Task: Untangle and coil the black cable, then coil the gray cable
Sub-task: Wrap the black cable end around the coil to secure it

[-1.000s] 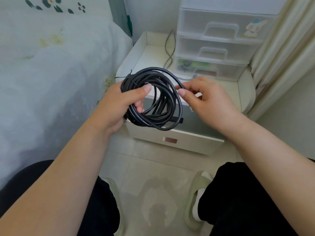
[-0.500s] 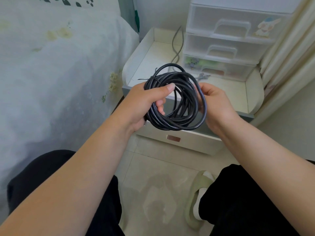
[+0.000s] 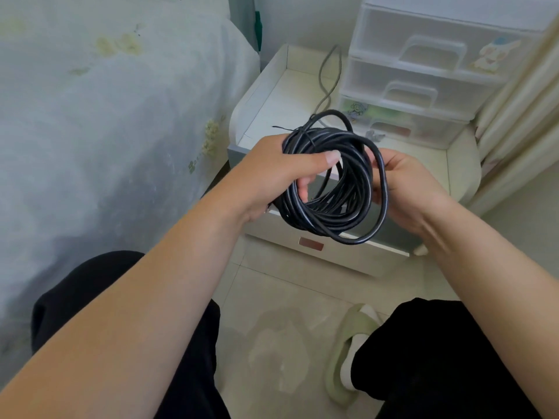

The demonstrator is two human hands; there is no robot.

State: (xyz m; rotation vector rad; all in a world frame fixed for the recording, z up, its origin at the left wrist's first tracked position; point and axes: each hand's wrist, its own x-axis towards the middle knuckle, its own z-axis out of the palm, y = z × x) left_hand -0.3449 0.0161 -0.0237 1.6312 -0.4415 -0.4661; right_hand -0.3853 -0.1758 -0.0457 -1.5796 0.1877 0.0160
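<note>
The black cable [image 3: 326,219] is wound into a thick coil of several loops, held in the air in front of the nightstand. My left hand [image 3: 272,176] grips the coil's left side, thumb laid across the top strands and fingers curled through the middle. My right hand [image 3: 405,189] holds the outermost loop on the right, and the cable crosses in front of its fingers. A thin black tie end sticks out at the coil's top left. The gray cable [image 3: 328,77] lies on the nightstand top and runs up the back wall.
A white nightstand [image 3: 257,116] with a raised rim stands behind the coil, its drawer below. Clear plastic drawers [image 3: 423,86] sit on its right half. The bed [image 3: 106,116] is on the left, curtains on the right. A slipper [image 3: 348,352] lies on the tiled floor between my knees.
My right hand has slid from pinching the loop's top to holding the outer loop at the coil's right side. The outer loop has widened. The view has shifted slightly.
</note>
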